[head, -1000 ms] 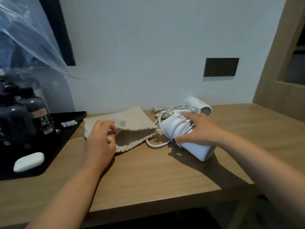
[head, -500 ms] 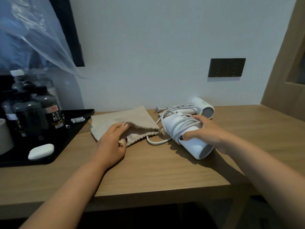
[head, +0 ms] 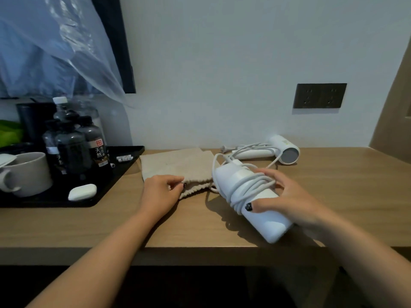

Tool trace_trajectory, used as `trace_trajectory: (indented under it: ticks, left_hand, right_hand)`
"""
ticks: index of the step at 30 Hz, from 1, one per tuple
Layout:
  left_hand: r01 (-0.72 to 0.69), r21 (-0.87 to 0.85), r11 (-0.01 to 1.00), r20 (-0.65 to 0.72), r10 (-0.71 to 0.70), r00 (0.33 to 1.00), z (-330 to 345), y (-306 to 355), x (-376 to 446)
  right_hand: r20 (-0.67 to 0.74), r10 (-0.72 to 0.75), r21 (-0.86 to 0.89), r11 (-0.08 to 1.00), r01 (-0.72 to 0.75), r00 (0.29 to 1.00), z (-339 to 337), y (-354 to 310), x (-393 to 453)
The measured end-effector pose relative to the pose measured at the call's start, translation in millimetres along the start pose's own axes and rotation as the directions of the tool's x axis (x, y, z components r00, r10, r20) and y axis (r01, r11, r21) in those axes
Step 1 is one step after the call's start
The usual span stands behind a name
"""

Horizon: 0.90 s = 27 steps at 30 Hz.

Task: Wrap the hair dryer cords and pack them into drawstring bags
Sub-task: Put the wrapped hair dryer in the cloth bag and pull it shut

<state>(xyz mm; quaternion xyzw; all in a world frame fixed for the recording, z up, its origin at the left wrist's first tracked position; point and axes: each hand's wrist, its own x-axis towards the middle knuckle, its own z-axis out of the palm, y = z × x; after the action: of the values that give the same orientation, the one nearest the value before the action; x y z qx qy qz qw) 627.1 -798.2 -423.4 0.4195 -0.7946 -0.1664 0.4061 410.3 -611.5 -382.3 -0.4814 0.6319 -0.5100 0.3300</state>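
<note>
A wooden counter [head: 333, 185] meets a white wall [head: 222, 63] bearing a dark socket plate [head: 319, 95]; right, perhaps a wooden door [head: 395, 121].

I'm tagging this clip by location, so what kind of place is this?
Most likely a hotel guest room. A black tray on the wooden desk holds bottled water and a mug, typical guest amenities. Two white hair dryers with beige drawstring bags lie below a wall outlet panel.

Both hands reach forward, left [head: 161, 192] pinching, right [head: 287, 196] gripping.
</note>
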Motion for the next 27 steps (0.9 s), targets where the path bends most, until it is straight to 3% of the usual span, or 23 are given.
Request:
trace_trajectory:
  ticks: [4, 7, 15, 22, 27]
  left_hand:
    - [0.226, -0.110, 0.968, 0.119, -0.213, 0.970, -7.2, 13.2, 9.9]
    - [0.315, -0.178, 0.932, 0.122, -0.296, 0.947, -18.5, 35.5, 22.8]
    - [0.257, -0.176, 0.950, 0.140, -0.234, 0.962, -32.3, 62.6, 24.5]
    - [0.286, -0.396, 0.872, 0.135, -0.253, 0.958, -33.9, 71.0, 19.1]
    - [0.258, -0.461, 0.849, 0.112, -0.233, 0.966, -38.6, 79.8, 22.6]
  right_hand:
    - [0.110, -0.040, -0.065, 0.997, 0.048, 0.993, 10.2, -5.6, -8.2]
    - [0.137, -0.049, -0.208, 0.975, 0.077, 0.989, 18.5, -7.3, -9.5]
    - [0.114, -0.056, -0.284, 0.955, 0.087, 0.992, 23.2, -9.5, -10.0]
    - [0.081, -0.011, -0.254, 0.967, 0.031, 0.997, 22.5, -29.6, -1.0]
    - [0.089, 0.026, -0.287, 0.958, 0.000, 0.996, 19.1, -53.0, 10.3]
